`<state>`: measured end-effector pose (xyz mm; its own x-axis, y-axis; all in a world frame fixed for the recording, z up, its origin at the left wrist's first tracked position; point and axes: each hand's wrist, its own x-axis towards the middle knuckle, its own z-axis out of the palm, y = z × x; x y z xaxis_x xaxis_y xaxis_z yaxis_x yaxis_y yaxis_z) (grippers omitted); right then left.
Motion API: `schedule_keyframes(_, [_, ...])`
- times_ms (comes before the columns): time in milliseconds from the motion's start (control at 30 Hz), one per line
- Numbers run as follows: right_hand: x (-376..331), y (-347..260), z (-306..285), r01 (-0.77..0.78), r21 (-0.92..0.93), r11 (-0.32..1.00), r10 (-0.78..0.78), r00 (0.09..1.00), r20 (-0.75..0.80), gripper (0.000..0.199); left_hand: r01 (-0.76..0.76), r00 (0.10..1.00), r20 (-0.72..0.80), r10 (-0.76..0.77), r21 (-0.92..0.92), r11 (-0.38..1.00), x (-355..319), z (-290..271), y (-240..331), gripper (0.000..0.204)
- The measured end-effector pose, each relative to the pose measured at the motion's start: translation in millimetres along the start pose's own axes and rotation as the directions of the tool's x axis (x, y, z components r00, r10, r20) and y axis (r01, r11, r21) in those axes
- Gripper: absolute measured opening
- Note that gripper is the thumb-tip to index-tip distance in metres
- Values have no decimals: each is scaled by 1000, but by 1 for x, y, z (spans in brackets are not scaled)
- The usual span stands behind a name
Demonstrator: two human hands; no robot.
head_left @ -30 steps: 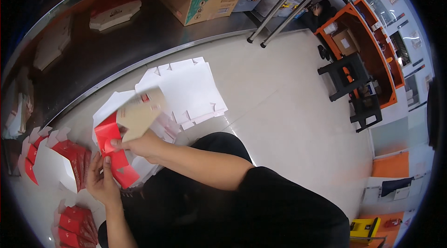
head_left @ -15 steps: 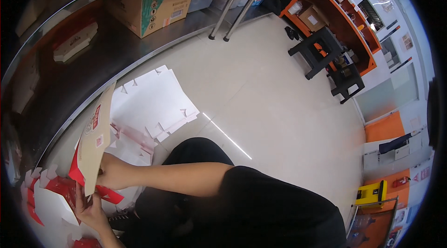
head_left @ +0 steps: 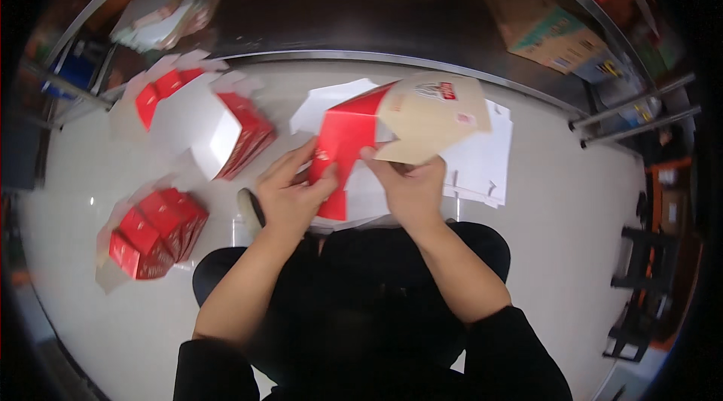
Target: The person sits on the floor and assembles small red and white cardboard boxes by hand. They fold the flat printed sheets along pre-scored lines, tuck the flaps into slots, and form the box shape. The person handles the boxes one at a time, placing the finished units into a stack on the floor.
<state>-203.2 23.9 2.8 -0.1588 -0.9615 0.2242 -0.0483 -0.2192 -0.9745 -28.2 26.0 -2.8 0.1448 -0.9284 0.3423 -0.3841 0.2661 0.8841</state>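
Observation:
Between my hands is a part-folded cardboard box (head_left: pixel 350 126), with red side panels and a cream panel bearing a red-and-white print. My left hand (head_left: pixel 290 186) grips its red panel at the lower left, thumb in front and fingers behind. On the right, my right hand (head_left: pixel 410 182) pinches the box by the corner where red meets cream; some of its fingers are hidden behind the card. Under the box, flat white box blanks (head_left: pixel 476 164) lie on the floor.
Folded red boxes (head_left: pixel 245 126) with white flaps stand on the floor at the left, and more red boxes (head_left: pixel 154 231) sit nearer. Beyond is a low dark metal-edged shelf (head_left: pixel 316 24) holding a brown carton (head_left: pixel 557 36). A black stool (head_left: pixel 642 258) stands far right.
My view has swung left, bringing the folded red boxes fully in. The held box has turned from upright edge-on to show its red and cream panels, my hands now on either side.

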Motion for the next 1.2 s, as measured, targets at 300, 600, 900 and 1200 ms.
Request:
schedule_keyframes(300, [-12,12,7,-110,4,994,110,993,42,19,-55,997,47,54,27,998,-1,3,-7,45])
schedule_keyframes(600, [-6,9,-5,-140,-104,985,150,984,95,19,-160,986,65,155,93,983,1,0,0,45])
schedule_keyframes(900, [-5,8,-6,19,-205,979,18,984,175,22,155,920,367,-136,-23,988,15,-14,14,83])
schedule_keyframes(1200, [7,-26,-7,230,-295,927,-90,903,421,33,373,926,229,-301,-416,829,26,-13,-15,78])
